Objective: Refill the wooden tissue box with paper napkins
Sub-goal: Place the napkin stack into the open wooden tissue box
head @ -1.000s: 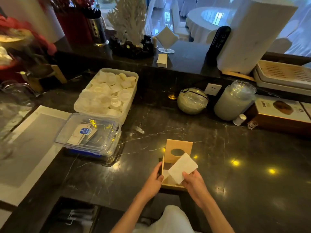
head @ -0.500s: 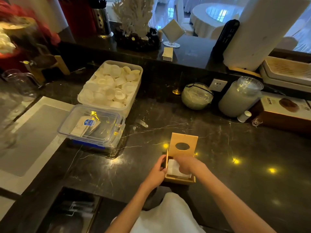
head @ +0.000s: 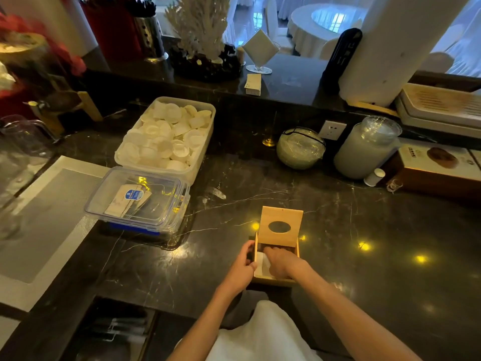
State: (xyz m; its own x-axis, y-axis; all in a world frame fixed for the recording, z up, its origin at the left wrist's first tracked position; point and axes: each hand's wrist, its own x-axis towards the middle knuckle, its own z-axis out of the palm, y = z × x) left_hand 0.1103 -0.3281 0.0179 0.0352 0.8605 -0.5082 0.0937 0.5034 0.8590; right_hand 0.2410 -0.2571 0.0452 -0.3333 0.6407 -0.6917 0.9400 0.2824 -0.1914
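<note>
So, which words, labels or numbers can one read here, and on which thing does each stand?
None can be read for certain.
Blue label on the packet in the clear plastic box: too small.
Print on the brown carton, beside its round picture: blurred.
Markings on the black device on the upper shelf: unclear.
Wooden tissue box: no text.
</note>
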